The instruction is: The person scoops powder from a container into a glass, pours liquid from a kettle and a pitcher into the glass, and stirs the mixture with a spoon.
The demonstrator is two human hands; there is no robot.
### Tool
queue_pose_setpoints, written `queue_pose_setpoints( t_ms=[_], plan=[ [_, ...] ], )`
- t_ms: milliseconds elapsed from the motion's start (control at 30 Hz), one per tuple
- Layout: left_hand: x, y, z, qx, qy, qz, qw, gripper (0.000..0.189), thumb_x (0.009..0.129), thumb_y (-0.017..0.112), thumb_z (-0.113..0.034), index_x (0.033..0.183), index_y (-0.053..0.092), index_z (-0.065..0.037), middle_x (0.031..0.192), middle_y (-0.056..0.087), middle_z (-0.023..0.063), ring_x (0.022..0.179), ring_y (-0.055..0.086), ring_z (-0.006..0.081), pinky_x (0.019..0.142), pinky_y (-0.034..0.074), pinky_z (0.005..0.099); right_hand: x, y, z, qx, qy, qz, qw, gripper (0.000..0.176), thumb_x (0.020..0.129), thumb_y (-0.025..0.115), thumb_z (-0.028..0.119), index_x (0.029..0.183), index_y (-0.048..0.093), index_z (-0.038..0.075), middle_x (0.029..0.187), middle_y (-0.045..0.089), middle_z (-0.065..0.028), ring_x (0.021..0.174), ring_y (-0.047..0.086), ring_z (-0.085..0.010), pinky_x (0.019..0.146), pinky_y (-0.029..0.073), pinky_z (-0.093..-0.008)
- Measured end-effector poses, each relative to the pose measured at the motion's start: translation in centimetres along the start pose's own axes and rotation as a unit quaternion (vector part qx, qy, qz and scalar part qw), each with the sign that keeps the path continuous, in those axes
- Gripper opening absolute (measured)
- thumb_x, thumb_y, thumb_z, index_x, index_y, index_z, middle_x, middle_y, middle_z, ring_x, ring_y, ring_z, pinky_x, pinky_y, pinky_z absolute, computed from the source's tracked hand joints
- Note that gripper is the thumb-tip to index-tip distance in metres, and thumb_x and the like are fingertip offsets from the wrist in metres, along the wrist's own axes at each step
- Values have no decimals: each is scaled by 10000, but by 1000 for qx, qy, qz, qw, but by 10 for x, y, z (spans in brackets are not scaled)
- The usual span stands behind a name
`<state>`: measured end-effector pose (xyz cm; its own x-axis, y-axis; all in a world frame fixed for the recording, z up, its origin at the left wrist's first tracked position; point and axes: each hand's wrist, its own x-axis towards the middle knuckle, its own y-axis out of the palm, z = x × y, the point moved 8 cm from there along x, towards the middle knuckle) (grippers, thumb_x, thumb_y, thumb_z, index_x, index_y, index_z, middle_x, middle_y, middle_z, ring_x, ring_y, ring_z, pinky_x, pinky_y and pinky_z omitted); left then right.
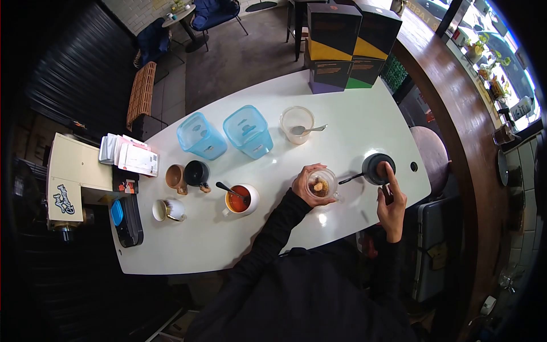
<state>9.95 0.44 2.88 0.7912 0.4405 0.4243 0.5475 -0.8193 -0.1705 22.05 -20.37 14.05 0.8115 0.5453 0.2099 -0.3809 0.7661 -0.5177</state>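
My left hand (301, 187) is wrapped round a clear glass mug (329, 178) standing on the white table (273, 225). Some golden-brown stuff lies in the bottom of the mug, and its handle points right. At the right, my right hand (392, 206) has its index finger stretched out against a round black container (374, 164); the thumb is apart from it. A dark spoon (350, 179) sticks out leftward beside that container; where its head rests is hidden. Left of my left arm stands a white mug (251, 205) with orange-red liquid and a dark spoon (228, 189) in it.
Two blue translucent tubs (259, 142) and a clear plastic cup (289, 135) with a metal spoon (307, 130) stand farther back. A brown mug (174, 178), a black mug (196, 172) and a patterned cup (161, 212) are left. Stacked black boxes (333, 34) occupy the far right corner.
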Motion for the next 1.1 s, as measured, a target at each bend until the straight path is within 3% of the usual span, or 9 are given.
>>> queue_pose_setpoints(
  t_ms=[33,67,133,233,333,600,667,767,1100],
  plan=[
    [-1,1,3,-7,-30,3,1000,1001,486,994,-356,1248,435,-25,1238,585,147,1119,616,256,953,527,367,3,1,9,-25,-12,19,999,754,784,546,-187,1459,483,143,1054,684,-215,737,637,-230,733,529,-370],
    [-2,1,6,-14,-60,6,998,1000,485,993,-364,1247,442,-24,1231,590,141,1108,622,254,945,529,362,6,1,15,-25,-15,21,999,754,784,546,-187,1459,483,143,1054,684,-215,737,637,-230,733,529,-370],
    [-2,0,7,8,-57,5,998,995,482,992,-374,1243,455,-23,1223,593,137,1096,626,253,938,530,357,9,3,37,-83,-102,20,991,767,775,573,-171,1448,504,190,817,647,-179,617,584,-276,651,495,-398],
    [-2,0,7,29,-57,1,998,987,474,990,-393,1235,480,-24,1208,599,129,1079,632,246,930,529,349,11,10,39,-137,-135,45,980,757,781,548,-175,1440,520,196,816,634,-159,580,520,-222,612,472,-329],
    [-2,0,10,19,-72,-4,997,983,467,989,-397,1229,492,-25,1199,602,125,1075,633,240,933,526,347,12,15,42,-181,-134,58,973,776,771,561,-166,1435,527,236,719,568,-130,579,531,-255,598,465,-359],
    [-1,1,5,27,-96,10,995,966,498,981,-325,1242,446,-18,1212,591,115,1109,613,205,968,518,347,13,19,44,-192,-155,54,968,805,757,566,-163,1437,521,265,679,526,-117,563,525,-260,578,451,-388],
    [1,-1,0,55,-65,6,996,966,502,984,-318,1244,442,-19,1202,594,116,1096,619,198,960,523,345,12,19,41,-191,-156,51,968,810,753,565,-163,1437,520,268,676,524,-116,562,523,-262,575,449,-389],
    [-2,1,11,16,-75,-2,997,984,486,986,-397,1234,460,-34,1190,602,110,1065,634,229,931,531,338,11,17,38,-183,-151,41,971,826,742,565,-166,1439,518,275,672,516,-113,562,522,-263,573,448,-391],
    [-1,0,7,28,-50,-4,998,968,500,983,-373,1234,452,-31,1203,600,116,1072,639,219,931,541,331,7,18,39,-232,-177,23,956,846,724,586,-132,1432,522,328,653,493,-86,515,518,-254,521,458,-381]
  ],
)
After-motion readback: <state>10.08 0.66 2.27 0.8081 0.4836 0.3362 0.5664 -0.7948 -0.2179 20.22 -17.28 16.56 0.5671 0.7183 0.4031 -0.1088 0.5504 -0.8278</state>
